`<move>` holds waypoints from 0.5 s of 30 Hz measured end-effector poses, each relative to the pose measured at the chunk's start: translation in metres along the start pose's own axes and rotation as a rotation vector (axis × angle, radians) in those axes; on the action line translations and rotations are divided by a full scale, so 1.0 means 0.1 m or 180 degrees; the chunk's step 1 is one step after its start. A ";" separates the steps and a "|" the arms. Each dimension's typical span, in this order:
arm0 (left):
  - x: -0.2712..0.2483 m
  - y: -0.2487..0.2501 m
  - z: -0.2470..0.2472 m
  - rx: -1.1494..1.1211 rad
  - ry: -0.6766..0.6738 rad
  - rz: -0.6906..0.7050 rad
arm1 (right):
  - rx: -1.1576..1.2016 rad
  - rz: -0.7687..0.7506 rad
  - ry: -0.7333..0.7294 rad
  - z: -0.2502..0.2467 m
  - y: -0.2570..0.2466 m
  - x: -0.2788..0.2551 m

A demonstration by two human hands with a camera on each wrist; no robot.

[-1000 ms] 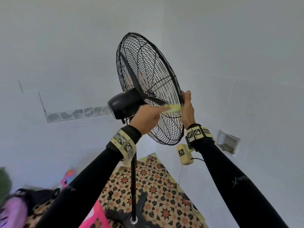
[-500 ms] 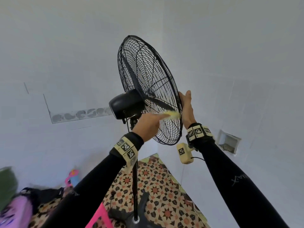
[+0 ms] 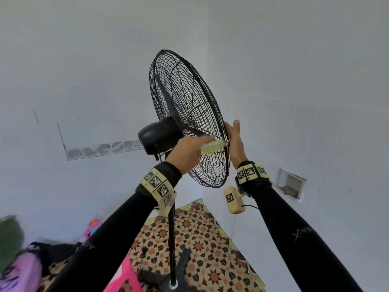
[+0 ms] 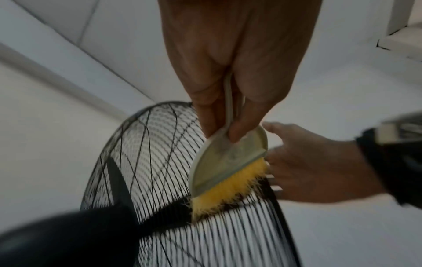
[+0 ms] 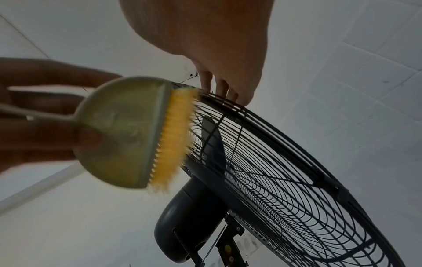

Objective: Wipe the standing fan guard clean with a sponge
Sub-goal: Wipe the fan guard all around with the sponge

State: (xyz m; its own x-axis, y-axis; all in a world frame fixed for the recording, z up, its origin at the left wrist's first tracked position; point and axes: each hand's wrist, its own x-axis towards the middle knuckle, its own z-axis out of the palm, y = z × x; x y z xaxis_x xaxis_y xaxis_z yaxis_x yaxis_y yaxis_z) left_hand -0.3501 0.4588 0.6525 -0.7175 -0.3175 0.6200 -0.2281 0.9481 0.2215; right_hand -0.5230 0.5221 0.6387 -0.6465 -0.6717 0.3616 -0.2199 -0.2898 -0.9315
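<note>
**Brush on the fan guard's rear mesh, other hand bracing the rim**

Left hand (image 3: pixel 187 152) is closed around the thin handle of a cream brush (image 4: pixel 228 162); fingers and thumb pinch it right where handle meets the half-round head. The task says sponge, but what shows is a brush with yellow bristles (image 5: pixel 173 137). Bristles are pressed into the black wire guard (image 3: pixel 185 114) on its rear side, near the right edge of the cage, just right of the motor housing (image 3: pixel 157 135).

Right hand (image 3: pixel 234 142) sits against the guard's right rim, palm flat to it. From the right wrist view its fingertips (image 5: pixel 222 88) hook over the rim wires, so it is gripping the rim, fingers curled over the edge. Brush head and right hand are just beside each other, with the rim between them.

Fan stands on its black pole (image 3: pixel 171 234), the base at the near edge of a patterned floor mat (image 3: pixel 202 239). Guard is tilted, face turned towards the right wall. Pink and purple items (image 3: pixel 23 270) lie by the mat's left edge, blurred. Recessed wall box (image 3: pixel 291 185) is low on the right wall.
</note>
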 end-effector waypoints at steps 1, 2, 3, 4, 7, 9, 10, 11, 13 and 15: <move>0.07 0.03 -0.12 -0.0105 0.0187 -0.0072 | -0.0026 -0.0007 0.0042 0.00 0.01 0.01; 0.14 0.05 -0.25 -0.0145 0.0440 -0.0094 | -0.0040 -0.0023 0.0054 -0.01 0.02 0.01; 0.20 0.05 -0.37 -0.0119 0.0780 -0.0039 | -0.0026 -0.0019 0.0060 -0.01 0.04 0.02; 0.26 0.04 -0.49 -0.0063 0.1185 0.0096 | -0.0008 -0.0015 0.0031 -0.01 0.05 0.02; 0.40 -0.02 -0.73 0.0045 0.2047 0.0432 | 0.0044 0.0058 0.0042 0.01 0.09 0.03; 0.49 -0.04 -0.76 0.0066 0.2075 0.0490 | 0.0017 0.0038 0.0057 0.02 0.11 0.05; 0.52 -0.04 -0.73 0.0120 0.1904 0.0505 | -0.0030 0.0030 0.0054 0.03 0.09 0.05; 0.53 -0.04 -0.68 0.0175 0.1686 0.0501 | -0.0045 0.0011 0.0045 0.03 0.07 0.03; 0.50 -0.07 -0.53 0.0129 0.1282 0.0542 | -0.0044 0.0002 0.0047 0.02 0.06 0.03; 0.47 -0.12 -0.39 0.0059 0.0978 0.0643 | -0.0069 0.0011 0.0090 0.01 0.05 0.03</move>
State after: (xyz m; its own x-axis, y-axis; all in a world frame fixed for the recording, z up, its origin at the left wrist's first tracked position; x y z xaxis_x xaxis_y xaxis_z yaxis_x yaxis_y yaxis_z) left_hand -0.3554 0.4320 0.7087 -0.5189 -0.1116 0.8475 -0.1159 0.9915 0.0596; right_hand -0.5249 0.5178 0.6353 -0.6677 -0.6530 0.3574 -0.2331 -0.2725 -0.9335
